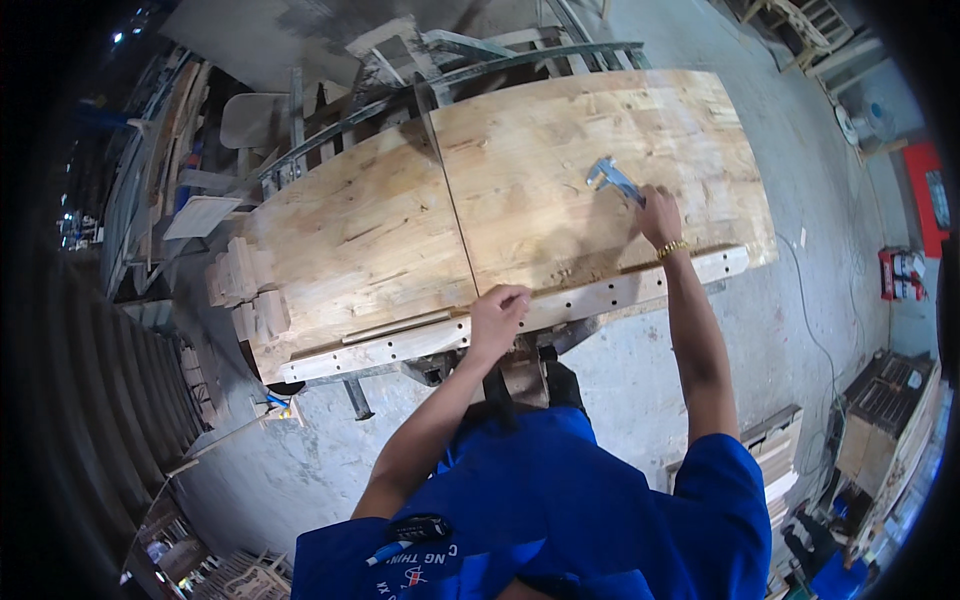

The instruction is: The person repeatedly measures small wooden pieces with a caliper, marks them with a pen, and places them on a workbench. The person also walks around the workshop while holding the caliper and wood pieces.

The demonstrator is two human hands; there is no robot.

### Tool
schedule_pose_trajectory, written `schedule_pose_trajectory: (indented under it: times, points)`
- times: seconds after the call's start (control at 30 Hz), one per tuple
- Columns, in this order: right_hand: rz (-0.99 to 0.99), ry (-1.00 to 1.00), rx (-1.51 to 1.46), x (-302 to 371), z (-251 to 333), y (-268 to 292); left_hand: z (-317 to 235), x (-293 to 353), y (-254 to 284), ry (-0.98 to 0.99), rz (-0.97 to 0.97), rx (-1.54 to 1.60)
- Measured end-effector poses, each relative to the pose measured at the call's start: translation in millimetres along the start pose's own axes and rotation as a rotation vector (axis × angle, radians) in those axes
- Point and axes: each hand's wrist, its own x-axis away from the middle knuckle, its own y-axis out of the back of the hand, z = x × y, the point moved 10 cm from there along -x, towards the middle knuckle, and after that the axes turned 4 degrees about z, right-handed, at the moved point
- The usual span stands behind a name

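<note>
The left hand [497,315] rests at the near edge of the wooden surface [380,240], fingers curled and closed over the end of a thin dark strip [448,190] that runs straight across the panel from the near edge to the far edge. The right hand [659,215] is extended farther out over the right half of the surface, closed around the lower end of a blue-grey metal caliper [612,178]; the tool's jaws point away from the person and lie on or just above the wood, contact not discernible. A gold bracelet [672,248] sits on the right wrist. A pale wooden rail with a row of holes [560,303] runs along the near edge of the surface, passing under the left hand. Stacked wooden blocks [245,290] sit at the left end of the surface. The concrete floor [640,370] shows below, and red canisters [900,272] stand well apart at the right.
</note>
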Motion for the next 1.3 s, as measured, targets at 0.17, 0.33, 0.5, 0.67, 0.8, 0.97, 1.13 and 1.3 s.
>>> schedule_pose_trajectory:
  times: [0.17,0.33,0.5,0.67,0.8,0.97,1.13,1.3]
  points:
    - [-0.022,-0.027,-0.014,0.3,2.5,7.1,-28.6,-5.4,24.2,-0.262,-0.129,-0.564]
    - [-0.091,0.148,-0.249,-15.4,50.1,23.7,14.2,5.1,62.0,-0.132,-0.16,-0.75]
    - [-0.053,0.387,-0.314,-76.0,149.1,0.7,12.8,2.5,39.0,-0.182,-0.049,-0.709]
    - [0.126,0.382,-0.072,-105.8,180.7,-35.6,-2.1,1.7,36.4,-0.311,-0.107,-0.599]
    - [0.239,0.407,-0.089,-54.9,172.7,-18.6,11.8,3.9,50.2,-0.175,-0.135,-0.53]
    - [0.175,0.233,-0.344,21.6,100.6,38.4,0.2,-28.4,40.1,-0.176,-0.165,-0.455]
    - [0.11,-0.226,-0.531,74.5,41.8,56.0,-45.4,-110.9,-0.5,-0.365,-0.301,-0.48]
    - [0.049,-0.352,-0.639,93.6,52.3,67.2,-37.4,-161.0,-14.5,-0.384,-0.231,-0.673]
